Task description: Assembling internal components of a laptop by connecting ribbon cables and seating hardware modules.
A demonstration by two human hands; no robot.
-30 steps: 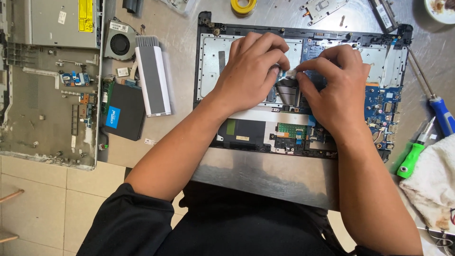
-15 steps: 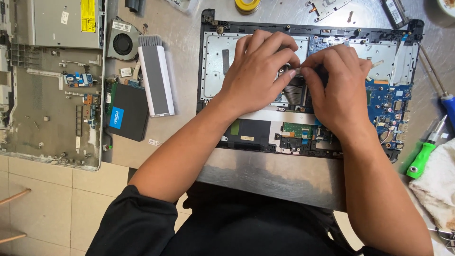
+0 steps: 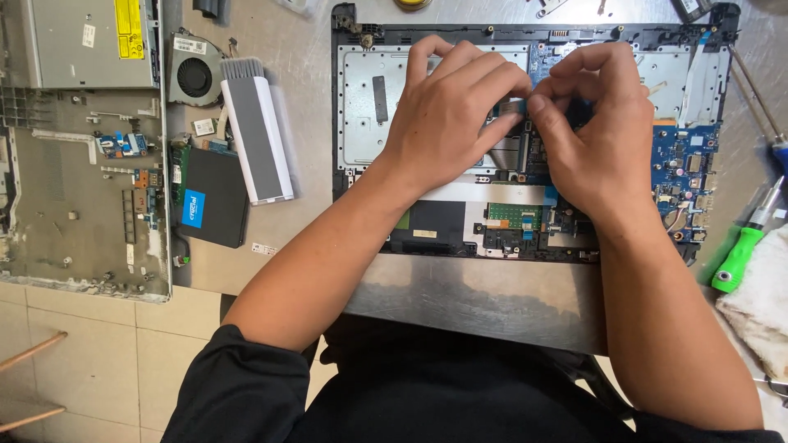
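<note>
Opened black laptop base (image 3: 361, 37), keyboard backplate up, flat on grey metal table (image 3: 476, 299), directly below the head camera
Blue motherboard (image 3: 685, 160) seated in the right part of the base, partly hidden by the hands
Left hand (image 3: 447, 123): palm down over the middle of the base, fingers curled, fingertips (image 3: 509, 90) pinching a thin flat ribbon cable (image 3: 513, 107) with a blue end
Right hand (image 3: 595, 135): over the motherboard's left edge, fingers bent, thumb tip pressed against the same cable end, touching the left fingertips
Ribbon cable: at the centre of the base, between both hands, end just above a small connector; whether seated, cannot tell
Black rectangular solid-state drive with blue label (image 3: 209, 205): on the table left of the base
Grey and white flat bar-shaped part (image 3: 256, 131): just beside the drive, tilted
Round black cooling fan (image 3: 194, 75): above the drive
Grey laptop bottom shell (image 3: 82, 197): far left, overhanging the table edge
Green-handled screwdriver (image 3: 739, 258): right of the base, beside white cloth (image 3: 763, 308)
</note>
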